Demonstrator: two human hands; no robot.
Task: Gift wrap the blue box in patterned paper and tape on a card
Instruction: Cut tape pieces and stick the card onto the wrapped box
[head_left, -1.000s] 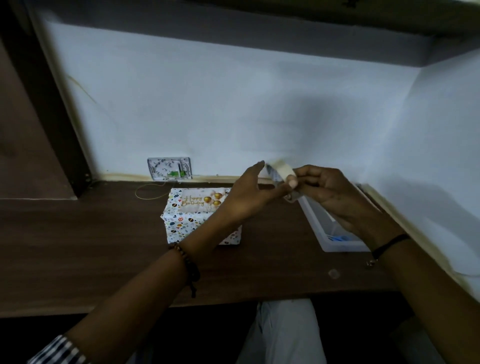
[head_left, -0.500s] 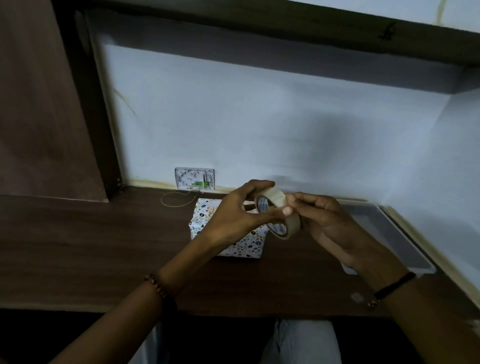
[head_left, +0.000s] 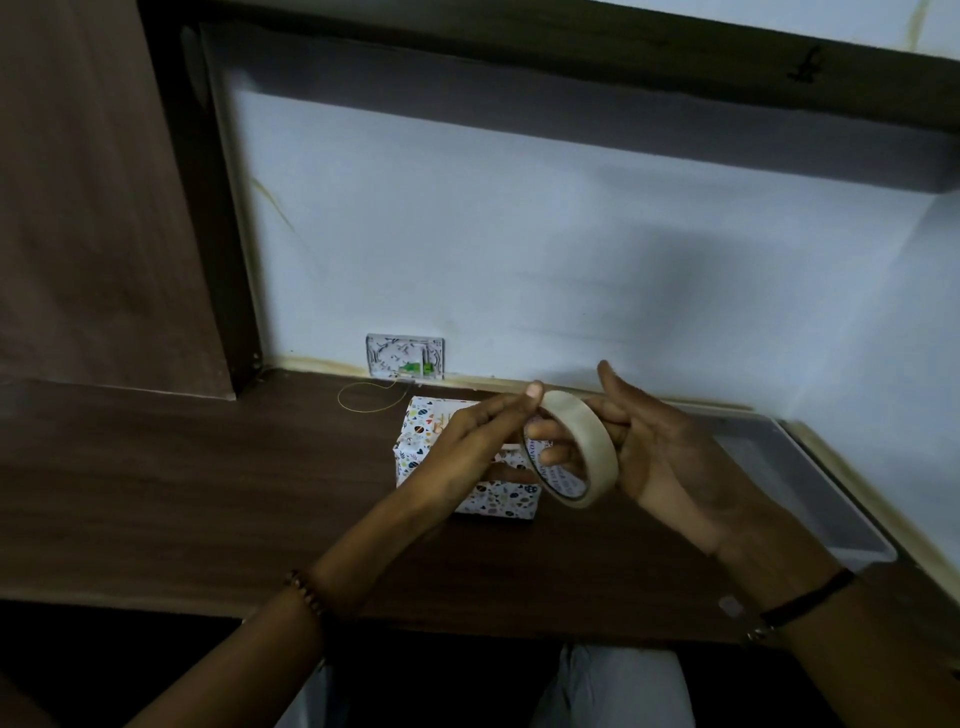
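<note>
The box (head_left: 413, 449), wrapped in white paper with coloured dots, stands on the brown desk (head_left: 208, 493) near the back wall. A card (head_left: 441, 418) lies on its top, mostly hidden by my left hand (head_left: 472, 441). That hand holds a roll of cream tape (head_left: 584, 441) above the box's right end, thumb on the rim and fingertips through the core. My right hand (head_left: 660, 457) is beside the roll, palm towards me, thumb raised clear, fingers lying against the roll's outer side.
A clear plastic tray (head_left: 810, 499) sits at the desk's right end against the side wall. A thin yellow loop (head_left: 370, 397) lies behind the box, under a wall socket plate (head_left: 405, 356). A dark shelf runs overhead.
The view has tilted up and left. The roll has passed into my left hand's hold; my right hand has let go its pinch and opened beside the roll.
</note>
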